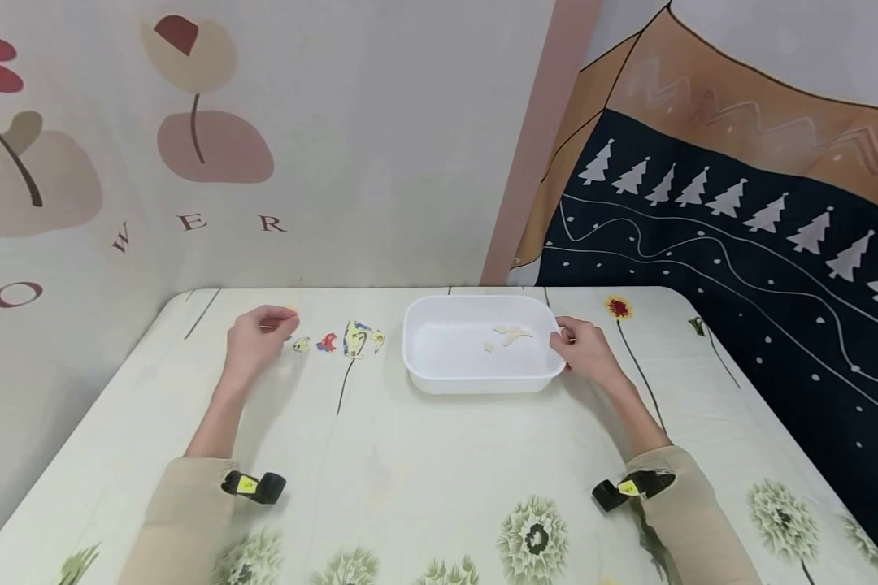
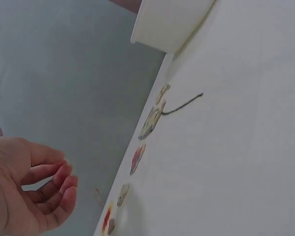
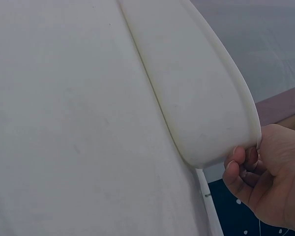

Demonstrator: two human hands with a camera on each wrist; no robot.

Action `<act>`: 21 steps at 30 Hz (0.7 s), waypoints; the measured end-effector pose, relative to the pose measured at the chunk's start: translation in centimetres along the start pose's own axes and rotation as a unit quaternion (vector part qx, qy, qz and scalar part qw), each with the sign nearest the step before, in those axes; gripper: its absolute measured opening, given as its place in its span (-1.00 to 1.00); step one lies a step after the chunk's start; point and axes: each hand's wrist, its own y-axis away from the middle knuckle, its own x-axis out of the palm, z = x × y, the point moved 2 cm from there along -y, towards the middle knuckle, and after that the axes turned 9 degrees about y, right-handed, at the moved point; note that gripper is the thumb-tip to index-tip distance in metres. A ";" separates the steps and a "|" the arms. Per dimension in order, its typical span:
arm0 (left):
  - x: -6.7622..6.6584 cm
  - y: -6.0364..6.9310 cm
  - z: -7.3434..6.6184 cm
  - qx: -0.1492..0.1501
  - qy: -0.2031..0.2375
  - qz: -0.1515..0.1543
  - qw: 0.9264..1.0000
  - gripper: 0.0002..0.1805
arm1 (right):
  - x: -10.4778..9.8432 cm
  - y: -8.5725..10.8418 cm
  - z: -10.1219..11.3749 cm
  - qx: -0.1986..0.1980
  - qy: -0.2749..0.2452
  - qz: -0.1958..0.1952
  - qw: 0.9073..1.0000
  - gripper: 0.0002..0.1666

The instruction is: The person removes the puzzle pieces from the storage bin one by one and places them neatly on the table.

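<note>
Thumb and curled fingers of my left hand [image 1: 258, 337] [image 2: 32, 189] come together above the table's far left; whether a small thing is between the tips cannot be told. Beside it lies a row of flat coloured pieces: a small yellow one [image 1: 302, 344] [image 2: 123, 194], a red-and-blue one [image 1: 327, 343] [image 2: 137, 159], a larger yellow-and-blue one [image 1: 354, 340] [image 2: 151, 122] and another yellowish one [image 1: 377, 336]. My right hand [image 1: 588, 349] [image 3: 270, 177] grips the right end of a white plastic basin [image 1: 483, 385] [image 3: 201, 98]. Several small pale pieces [image 1: 516, 334] lie inside it.
A pale cloth with printed flowers [image 1: 534, 536] covers the table [image 1: 410, 471]. Behind its far edge hangs a light patterned cloth [image 1: 380, 162], with a dark tree-print cloth [image 1: 702, 260] at the right.
</note>
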 end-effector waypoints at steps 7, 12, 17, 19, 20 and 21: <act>2.9 0.4 -2.5 0.046 0.033 0.026 0.998 -0.68 | 0.0 0.0 -0.1 0.000 -0.003 -0.002 1.000 -0.49; 5.0 0.8 -4.0 0.063 0.064 0.065 0.994 -0.72 | 0.1 -0.1 -0.2 -0.005 -0.004 -0.003 1.000 -0.49; 7.1 1.4 -5.7 0.072 0.077 0.105 0.989 -0.73 | 0.1 -0.1 -0.3 -0.007 -0.001 -0.004 1.000 -0.51; 8.0 1.6 -6.3 0.071 0.079 0.116 0.987 -0.74 | 0.1 -0.1 -0.4 -0.008 -0.002 -0.005 1.000 -0.51; 8.4 1.7 -6.5 0.072 0.080 0.120 0.987 -0.74 | 0.2 -0.1 -0.4 -0.008 -0.002 -0.005 1.000 -0.51; 8.8 1.8 -6.8 0.075 0.082 0.123 0.986 -0.75 | 0.2 -0.1 -0.4 -0.009 -0.003 -0.005 1.000 -0.51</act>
